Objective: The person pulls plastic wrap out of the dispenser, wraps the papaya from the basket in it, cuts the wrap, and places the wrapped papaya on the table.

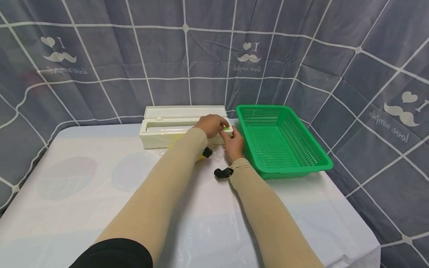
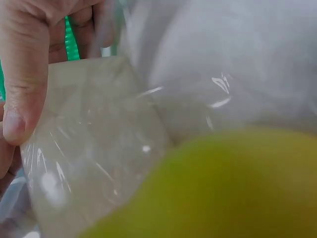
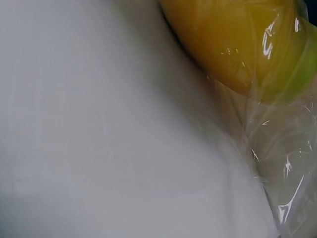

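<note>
Both hands (image 1: 222,136) meet, pinching the cling-film box's (image 1: 181,128) green slider (image 1: 227,129) (right end), yellow fruit (image 2: 223,188) below.

A cream cling-film dispenser box (image 1: 174,128) lies lengthwise with its lid tipped open, its right end under both hands, where a small green slider (image 1: 228,128) sits between the fingertips (clear film (image 2: 94,163) drapes over a yellow fruit (image 2: 233,188) just below the left wrist).

The head view looks forward and down over the table (image 1: 83,208). Both wrist views sit very close, sharing blurred clear film (image 2: 94,163) and a yellow fruit (image 3: 233,39).
</note>
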Demonstrator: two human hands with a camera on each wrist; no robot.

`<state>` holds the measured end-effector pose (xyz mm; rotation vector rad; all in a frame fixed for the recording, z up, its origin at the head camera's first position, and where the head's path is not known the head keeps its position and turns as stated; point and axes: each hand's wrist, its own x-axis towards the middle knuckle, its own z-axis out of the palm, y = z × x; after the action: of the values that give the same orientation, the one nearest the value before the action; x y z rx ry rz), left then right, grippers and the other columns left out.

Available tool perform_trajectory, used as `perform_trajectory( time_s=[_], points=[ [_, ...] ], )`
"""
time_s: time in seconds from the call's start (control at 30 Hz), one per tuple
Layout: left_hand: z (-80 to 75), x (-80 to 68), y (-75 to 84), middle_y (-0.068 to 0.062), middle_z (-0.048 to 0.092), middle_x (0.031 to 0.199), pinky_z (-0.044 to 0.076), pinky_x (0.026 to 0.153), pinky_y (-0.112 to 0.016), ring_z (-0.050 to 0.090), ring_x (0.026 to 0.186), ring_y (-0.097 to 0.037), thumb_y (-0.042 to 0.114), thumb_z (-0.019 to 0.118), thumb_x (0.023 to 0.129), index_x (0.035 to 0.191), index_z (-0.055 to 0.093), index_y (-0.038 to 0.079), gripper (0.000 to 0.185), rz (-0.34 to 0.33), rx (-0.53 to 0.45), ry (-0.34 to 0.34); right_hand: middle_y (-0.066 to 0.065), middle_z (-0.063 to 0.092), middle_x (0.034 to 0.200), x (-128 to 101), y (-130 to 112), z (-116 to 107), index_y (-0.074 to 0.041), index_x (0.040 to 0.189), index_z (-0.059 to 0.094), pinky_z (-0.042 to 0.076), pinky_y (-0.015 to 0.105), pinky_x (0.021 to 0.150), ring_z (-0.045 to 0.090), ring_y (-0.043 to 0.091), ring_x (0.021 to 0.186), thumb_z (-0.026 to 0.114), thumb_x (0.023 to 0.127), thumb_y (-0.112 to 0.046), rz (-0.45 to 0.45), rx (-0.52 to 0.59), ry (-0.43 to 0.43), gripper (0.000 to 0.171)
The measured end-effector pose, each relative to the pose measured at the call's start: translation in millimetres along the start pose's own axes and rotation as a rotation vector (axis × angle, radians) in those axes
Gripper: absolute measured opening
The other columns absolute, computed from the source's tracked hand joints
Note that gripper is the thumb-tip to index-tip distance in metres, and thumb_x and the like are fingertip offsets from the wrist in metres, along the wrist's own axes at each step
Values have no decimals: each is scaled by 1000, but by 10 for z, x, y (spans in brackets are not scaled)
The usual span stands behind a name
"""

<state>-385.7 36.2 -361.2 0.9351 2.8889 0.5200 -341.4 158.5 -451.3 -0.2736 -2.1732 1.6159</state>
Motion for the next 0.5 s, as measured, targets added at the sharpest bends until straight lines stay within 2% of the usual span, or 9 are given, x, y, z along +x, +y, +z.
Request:
perform_trajectory(
  time_s=[0.5],
  points=[
    [-78,-64,-62,3,71,139,44,113,-56,64,131,-25,22,60,108,132,73,30,29,-6,40,-20,21,73,125,-33,-63,-19,-5,142,64,58,42,93,68,28,105,77,98,-20,2,-9,-4,48]
  ],
)
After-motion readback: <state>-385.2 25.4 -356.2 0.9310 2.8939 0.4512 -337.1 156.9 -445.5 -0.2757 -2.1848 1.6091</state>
